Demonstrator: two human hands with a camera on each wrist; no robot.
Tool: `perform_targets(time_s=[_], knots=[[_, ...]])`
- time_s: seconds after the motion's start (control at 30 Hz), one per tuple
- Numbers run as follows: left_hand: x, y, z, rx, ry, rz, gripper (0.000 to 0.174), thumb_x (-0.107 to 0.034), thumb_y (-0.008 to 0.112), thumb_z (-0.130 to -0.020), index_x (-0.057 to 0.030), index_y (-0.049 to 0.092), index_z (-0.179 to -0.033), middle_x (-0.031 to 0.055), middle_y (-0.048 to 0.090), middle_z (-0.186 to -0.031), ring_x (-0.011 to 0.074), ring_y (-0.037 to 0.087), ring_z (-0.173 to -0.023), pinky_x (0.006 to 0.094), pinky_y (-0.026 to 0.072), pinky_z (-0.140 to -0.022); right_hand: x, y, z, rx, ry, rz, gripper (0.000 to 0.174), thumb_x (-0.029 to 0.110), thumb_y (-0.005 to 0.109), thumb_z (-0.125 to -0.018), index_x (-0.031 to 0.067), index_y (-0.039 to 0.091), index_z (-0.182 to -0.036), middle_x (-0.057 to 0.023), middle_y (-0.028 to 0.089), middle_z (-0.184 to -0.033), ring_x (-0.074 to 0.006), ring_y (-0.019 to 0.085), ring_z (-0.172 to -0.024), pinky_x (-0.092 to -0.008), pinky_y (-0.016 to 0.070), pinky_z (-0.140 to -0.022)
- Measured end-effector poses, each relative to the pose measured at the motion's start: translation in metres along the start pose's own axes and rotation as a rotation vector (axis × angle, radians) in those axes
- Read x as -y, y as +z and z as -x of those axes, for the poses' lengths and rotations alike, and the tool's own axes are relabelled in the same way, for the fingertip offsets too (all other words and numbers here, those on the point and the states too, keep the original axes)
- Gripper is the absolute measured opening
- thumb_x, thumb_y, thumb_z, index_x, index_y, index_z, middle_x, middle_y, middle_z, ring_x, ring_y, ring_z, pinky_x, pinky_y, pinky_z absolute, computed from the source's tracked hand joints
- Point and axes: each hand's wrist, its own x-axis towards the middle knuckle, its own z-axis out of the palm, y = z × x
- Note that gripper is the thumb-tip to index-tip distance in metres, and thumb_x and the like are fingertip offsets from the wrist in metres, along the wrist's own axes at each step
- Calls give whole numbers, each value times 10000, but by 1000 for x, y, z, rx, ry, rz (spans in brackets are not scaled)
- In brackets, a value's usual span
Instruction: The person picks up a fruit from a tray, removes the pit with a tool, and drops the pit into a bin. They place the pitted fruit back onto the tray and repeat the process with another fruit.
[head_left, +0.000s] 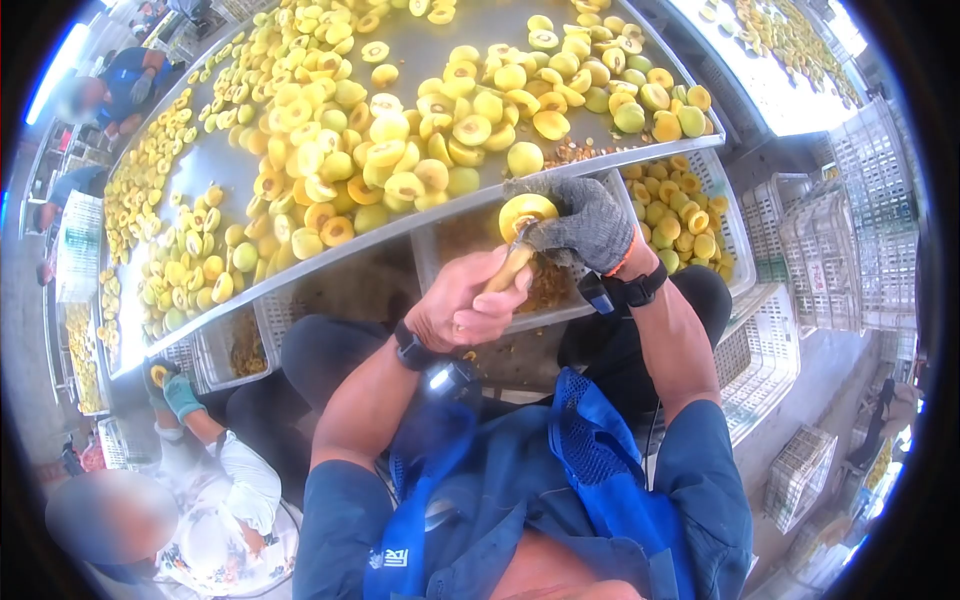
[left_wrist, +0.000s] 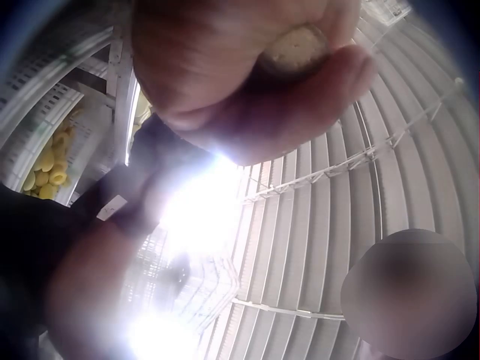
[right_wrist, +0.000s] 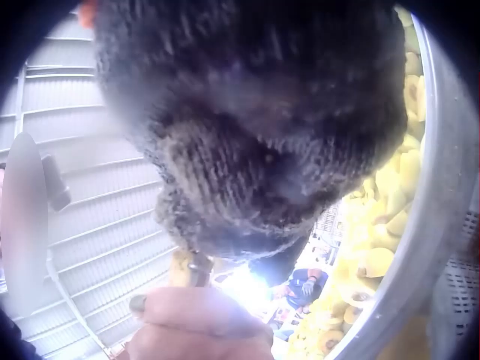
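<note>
Head view: cut fruit (head_left: 524,209) held in right hand (head_left: 585,222).

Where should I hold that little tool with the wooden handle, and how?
Probably by its wooden handle, coming from the person's left, as the left hand does. The handle is rounded and slants toward that hand, while the metal end meets the fruit in the gloved right hand.
</note>
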Motion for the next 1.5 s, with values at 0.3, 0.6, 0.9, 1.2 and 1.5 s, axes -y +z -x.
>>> perform_targets(time_s=[0.3, 0.6, 0.9, 1.2, 1.5], knots=[[3, -20, -7, -741, 348, -2002, 404, -362, 520, -1053, 22, 612, -970, 254, 676, -760, 419, 651, -656, 513, 544, -641, -21, -55, -9, -237, 167, 226, 431, 136, 750, -896, 38, 689, -1312, -102, 743, -978, -163, 683, -751, -290, 536, -645], [12, 6, -3, -907, 276, -2057, 305, -322, 581, -1009, -25, 627, -959, 259, 687, -762, 468, 674, -737, 569, 534, -691, -6, -157, 35, -625, 403, 1407, 514, 392, 673, -922, 135, 660, -1367, -189, 730, -1187, -393, 643, -1184, -470, 493, -1028], [18, 2, -12, -864, 623, -1930, 260, -275, 667, -982, -31, 611, -912, 196, 624, -655, 433, 632, -655, 531, 475, -601, -25, -109, -72, -403, 251, 1385, 431, 438, 622, -925, 175, 719, -1253, -155, 710, -1255, -357, 666, -1156, -467, 526, -969], [12, -4, -14, -895, 631, -1906, 251, -265, 680, -971, -27, 613, -927, 192, 638, -664, 431, 641, -664, 524, 484, -605, -54, -88, -148, -424, 333, 1311, 527, 509, 705, -803, 167, 750, -1202, -159, 736, -1197, -381, 692, -1095, -463, 552, -932], [18, 2, -4, -854, 695, -1853, 252, -258, 684, -967, -20, 611, -926, 196, 647, -708, 426, 646, -687, 518, 480, -615, 12, -156, -29, -688, 471, 1633, 392, 342, 697, -827, 137, 747, -1158, -170, 721, -1160, -335, 684, -1114, -460, 532, -977]])
